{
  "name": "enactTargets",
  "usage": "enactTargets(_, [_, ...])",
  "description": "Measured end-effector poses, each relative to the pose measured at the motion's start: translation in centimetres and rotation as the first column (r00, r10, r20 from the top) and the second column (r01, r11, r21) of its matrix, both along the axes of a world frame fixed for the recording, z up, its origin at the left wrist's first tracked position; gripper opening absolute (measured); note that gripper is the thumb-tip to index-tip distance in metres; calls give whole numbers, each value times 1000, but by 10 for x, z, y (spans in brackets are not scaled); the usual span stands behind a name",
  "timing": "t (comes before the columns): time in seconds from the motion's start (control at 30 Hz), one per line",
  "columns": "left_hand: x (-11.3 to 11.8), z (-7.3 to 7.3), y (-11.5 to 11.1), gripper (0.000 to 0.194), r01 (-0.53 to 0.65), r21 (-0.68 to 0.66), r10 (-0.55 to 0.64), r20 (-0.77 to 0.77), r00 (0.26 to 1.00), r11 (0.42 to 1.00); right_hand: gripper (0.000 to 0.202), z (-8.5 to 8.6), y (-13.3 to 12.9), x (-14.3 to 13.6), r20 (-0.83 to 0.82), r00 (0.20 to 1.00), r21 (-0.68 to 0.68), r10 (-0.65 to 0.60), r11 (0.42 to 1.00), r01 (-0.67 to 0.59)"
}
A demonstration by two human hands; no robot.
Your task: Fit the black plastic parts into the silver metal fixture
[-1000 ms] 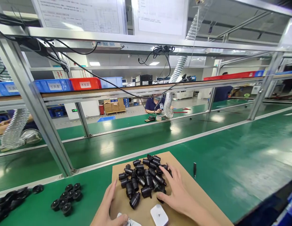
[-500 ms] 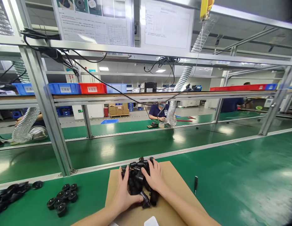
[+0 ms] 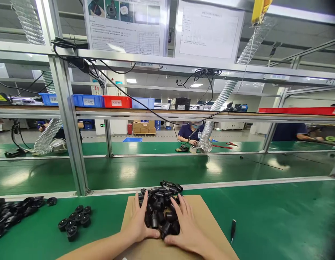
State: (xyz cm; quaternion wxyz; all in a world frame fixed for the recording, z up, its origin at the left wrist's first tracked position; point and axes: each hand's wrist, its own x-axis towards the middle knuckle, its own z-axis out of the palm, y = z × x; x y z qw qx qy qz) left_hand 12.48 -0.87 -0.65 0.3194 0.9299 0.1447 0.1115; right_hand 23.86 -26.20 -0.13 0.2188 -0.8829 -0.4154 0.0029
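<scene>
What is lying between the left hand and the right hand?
In the head view, a heap of black parts lies on the brown board between the left hand and the right hand.

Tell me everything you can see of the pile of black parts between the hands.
The pile is a loose heap of many small black pieces, mostly short cylinders, some with narrower ends. They look like smooth plastic with a slight sheen and lie jumbled in different directions. Most rest on the brown cardboard; a few lie beyond its far edge. The left hand and right hand cup its sides; exact contacts are hard to tell.
</scene>
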Motion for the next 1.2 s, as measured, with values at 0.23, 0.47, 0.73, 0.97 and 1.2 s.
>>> enactTargets(0.23, [67, -13, 18, 153, 14, -112, 19, 292, 956, 994, 137, 3, 52, 67, -9, 985, 1, -170, 985, 170])
enactTargets(0.47, [142, -18, 45, 142, -101, -106, 129, 313, 941, 989, 124, -1, 91, 124, -3, 953, 177, -303, 938, 299])
enactTargets(0.73, [213, -16, 49, 124, -225, -103, 245, 270, 931, 969, 117, 0, 126, 180, 13, 915, 258, -403, 885, 387])
enactTargets(0.97, [243, -12, 52, 119, -244, -74, 255, 250, 934, 967, 106, -3, 132, 207, 23, 868, 280, -496, 837, 471])
enactTargets(1.2, [196, 7, 23, 79, -88, 78, 58, 321, 945, 993, 100, -9, 132, 215, -74, 790, 295, -608, 744, 600])
